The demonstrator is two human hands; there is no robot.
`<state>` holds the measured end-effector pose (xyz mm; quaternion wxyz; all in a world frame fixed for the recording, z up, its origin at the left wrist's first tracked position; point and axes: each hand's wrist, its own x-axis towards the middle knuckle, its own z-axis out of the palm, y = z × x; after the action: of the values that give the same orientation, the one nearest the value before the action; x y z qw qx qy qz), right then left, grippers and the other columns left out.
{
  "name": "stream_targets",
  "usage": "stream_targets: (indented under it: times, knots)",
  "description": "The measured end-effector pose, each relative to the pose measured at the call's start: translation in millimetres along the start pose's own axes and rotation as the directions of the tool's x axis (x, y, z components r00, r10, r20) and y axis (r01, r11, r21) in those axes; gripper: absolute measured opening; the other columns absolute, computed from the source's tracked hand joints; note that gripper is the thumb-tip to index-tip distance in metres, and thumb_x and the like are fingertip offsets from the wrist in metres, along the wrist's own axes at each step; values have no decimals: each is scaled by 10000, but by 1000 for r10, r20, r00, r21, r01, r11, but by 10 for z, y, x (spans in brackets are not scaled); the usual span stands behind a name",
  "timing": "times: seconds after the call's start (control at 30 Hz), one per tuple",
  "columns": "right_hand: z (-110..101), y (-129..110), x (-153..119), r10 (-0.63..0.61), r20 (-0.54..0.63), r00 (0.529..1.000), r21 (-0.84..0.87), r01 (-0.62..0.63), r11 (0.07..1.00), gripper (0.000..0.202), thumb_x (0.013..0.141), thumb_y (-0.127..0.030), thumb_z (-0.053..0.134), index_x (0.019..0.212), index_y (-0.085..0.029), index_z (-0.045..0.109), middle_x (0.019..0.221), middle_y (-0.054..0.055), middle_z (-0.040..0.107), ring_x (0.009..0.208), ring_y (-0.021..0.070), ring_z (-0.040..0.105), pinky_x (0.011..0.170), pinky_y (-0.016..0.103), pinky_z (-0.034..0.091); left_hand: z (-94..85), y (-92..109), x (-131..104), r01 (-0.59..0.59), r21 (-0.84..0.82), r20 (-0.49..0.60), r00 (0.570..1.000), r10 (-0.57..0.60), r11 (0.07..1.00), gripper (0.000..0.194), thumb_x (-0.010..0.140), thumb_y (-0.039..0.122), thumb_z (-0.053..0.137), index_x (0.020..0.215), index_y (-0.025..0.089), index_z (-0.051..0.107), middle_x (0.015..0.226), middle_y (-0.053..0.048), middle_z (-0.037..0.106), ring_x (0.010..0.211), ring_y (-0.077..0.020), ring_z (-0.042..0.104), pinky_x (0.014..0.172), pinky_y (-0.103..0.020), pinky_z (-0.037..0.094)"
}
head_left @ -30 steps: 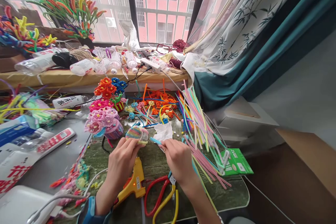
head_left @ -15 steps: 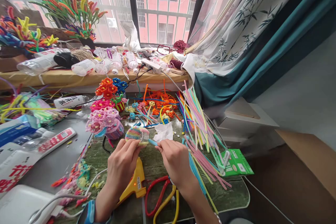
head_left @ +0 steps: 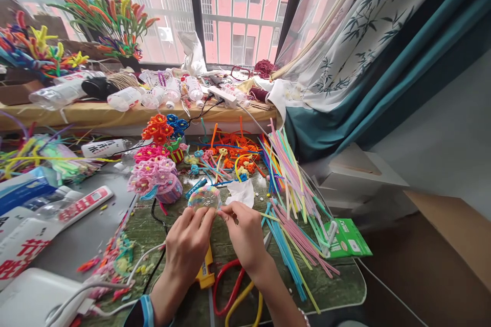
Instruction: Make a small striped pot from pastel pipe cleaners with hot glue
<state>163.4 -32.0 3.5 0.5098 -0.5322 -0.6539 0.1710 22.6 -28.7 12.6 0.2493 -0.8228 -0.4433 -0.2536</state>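
Observation:
A clear plastic cup or bottle base (head_left: 209, 195), ringed with pastel pipe cleaner, is tipped so its round bottom shows. My left hand (head_left: 187, 245) grips its near side, fingers bent over the edge. Pressed together at the cup's right edge are the thumb and fingers of my right hand (head_left: 245, 232), pinching a pipe cleaner whose held part is mostly hidden. Under my hands lie a yellow glue gun (head_left: 206, 271), partly covered by the left hand, and scissors with red and yellow handles (head_left: 230, 286).
Loose pipe cleaners (head_left: 287, 179) spread to the right beside a green packet (head_left: 347, 239). Pink pipe-cleaner flowers (head_left: 153, 176) stand at the left. Crumpled white paper (head_left: 241, 191) lies behind my hands. A white cable (head_left: 148, 253) and a white box-like device (head_left: 42, 296) are front left.
The cup has tilted and shifted slightly right, showing more of its clear bottom. My right hand has come in against its edge; the blue strand between the hands is no longer visible.

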Motion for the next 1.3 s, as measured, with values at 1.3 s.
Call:
stream_targets:
  times: [1.3]
  knots:
    - [405, -256, -100, 492, -83, 866, 741, -277, 612, 254, 833, -353, 696, 688, -149, 656, 668, 5, 585, 657, 134, 533, 644, 258, 477, -24, 57, 92, 30, -85, -227, 973, -48, 996, 174, 849, 96, 630, 693, 165, 595, 581, -15, 596, 593, -176, 458, 587, -294, 384]
